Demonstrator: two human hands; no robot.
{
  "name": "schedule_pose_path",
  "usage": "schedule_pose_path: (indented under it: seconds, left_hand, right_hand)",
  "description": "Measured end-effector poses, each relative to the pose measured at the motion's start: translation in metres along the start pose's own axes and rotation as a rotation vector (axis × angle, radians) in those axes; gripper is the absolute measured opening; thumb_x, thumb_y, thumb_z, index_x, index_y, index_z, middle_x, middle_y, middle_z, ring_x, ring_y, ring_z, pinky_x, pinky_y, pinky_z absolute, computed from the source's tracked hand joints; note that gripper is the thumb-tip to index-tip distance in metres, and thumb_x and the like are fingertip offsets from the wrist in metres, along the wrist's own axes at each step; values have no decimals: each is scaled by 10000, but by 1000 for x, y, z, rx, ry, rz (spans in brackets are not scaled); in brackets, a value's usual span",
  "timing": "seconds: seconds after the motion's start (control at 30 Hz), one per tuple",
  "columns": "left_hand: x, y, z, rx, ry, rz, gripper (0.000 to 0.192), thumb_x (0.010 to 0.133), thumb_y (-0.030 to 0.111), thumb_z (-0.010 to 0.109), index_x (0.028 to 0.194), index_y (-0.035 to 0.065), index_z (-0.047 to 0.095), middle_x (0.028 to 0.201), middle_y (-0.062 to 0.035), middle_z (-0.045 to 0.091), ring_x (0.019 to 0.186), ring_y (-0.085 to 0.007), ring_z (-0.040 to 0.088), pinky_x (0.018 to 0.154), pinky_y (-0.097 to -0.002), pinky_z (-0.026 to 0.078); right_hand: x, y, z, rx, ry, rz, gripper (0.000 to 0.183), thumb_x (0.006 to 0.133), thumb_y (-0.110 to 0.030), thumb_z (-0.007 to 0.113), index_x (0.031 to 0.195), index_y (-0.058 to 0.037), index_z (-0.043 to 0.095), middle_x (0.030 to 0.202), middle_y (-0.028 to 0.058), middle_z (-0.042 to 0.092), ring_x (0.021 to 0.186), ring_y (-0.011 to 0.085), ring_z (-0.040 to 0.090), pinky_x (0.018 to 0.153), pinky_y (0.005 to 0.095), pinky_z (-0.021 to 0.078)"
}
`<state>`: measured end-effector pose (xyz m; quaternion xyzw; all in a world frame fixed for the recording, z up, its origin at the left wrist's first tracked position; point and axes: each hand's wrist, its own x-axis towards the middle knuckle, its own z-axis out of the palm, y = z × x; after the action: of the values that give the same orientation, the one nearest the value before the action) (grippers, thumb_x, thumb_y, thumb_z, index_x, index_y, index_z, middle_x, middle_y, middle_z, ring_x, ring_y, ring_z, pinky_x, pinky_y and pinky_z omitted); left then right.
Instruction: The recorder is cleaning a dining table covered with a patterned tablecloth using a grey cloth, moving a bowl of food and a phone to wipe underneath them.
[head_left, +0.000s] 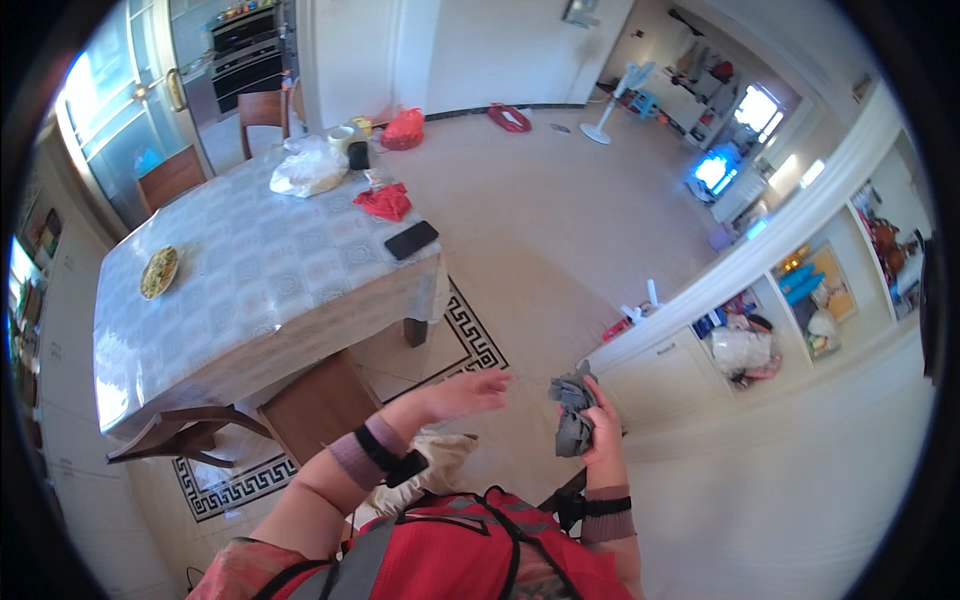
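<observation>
My right hand (602, 424) grips a crumpled grey cloth (574, 433), which bulges out past the thumb and fingers. To the left of it and apart from the cloth, my left hand (472, 393) hangs in the air with nothing in it, its fingers stretched toward the cloth. Both wrists wear black straps over knitted cuffs. Below the hands is the red vest (442, 547) on my body. The tiled floor (517, 442) shows between and beneath the hands.
Left stands a dining table (247, 240) under a patterned cover, bearing a dish of food (159, 271), a black phone (412, 240), a red cloth (384, 202) and a plastic bag (309, 169). A wooden chair (322, 405) is close on my left. Open shelves (787, 330) line the right.
</observation>
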<state>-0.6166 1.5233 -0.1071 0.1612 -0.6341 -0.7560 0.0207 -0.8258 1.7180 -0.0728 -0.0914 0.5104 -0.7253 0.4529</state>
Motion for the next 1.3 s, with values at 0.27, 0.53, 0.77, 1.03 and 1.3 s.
schedule_pose_path:
  seconds: [0.27,0.53,0.77,1.03,1.3]
  left_hand:
    - [8,28,6,-204,223,110,1102,874,255,776,1582,49,-43,1566,-164,270,1380,-267,410,1108,-415,387]
    - [38,-10,-33,-364,834,171,985,787,6,775,1575,112,193,1373,-124,511,1203,-203,538,1007,-348,465]
    - [93,-16,-47,-406,1030,116,876,790,-56,713,1544,110,298,1310,-105,560,1181,-187,544,996,-314,457]
    - [85,-26,-87,-500,1306,8,829,789,-54,707,1517,116,348,1250,-116,602,1091,-208,592,919,-321,503]
    - [-27,-6,-179,-387,1656,109,828,767,-70,691,1509,94,363,1163,-109,633,1025,-207,622,845,-335,542]
  right_hand:
    - [95,23,94,-253,-458,188,657,819,70,464,1471,-4,420,1300,133,583,1073,207,633,929,336,531]
    - [186,50,151,-216,-890,537,665,969,-107,552,1548,1,244,1501,127,398,1341,220,441,1133,378,349]
    - [290,26,140,-527,-915,539,502,965,-128,581,1433,-1,453,1394,127,544,1248,175,526,1028,331,436]
    - [368,25,148,-522,-907,576,309,972,-150,589,1259,-36,583,1112,83,695,1005,168,658,897,298,511]
    - [411,32,169,-623,-914,612,271,974,-128,572,1224,-25,586,1072,96,704,963,176,674,862,310,535]
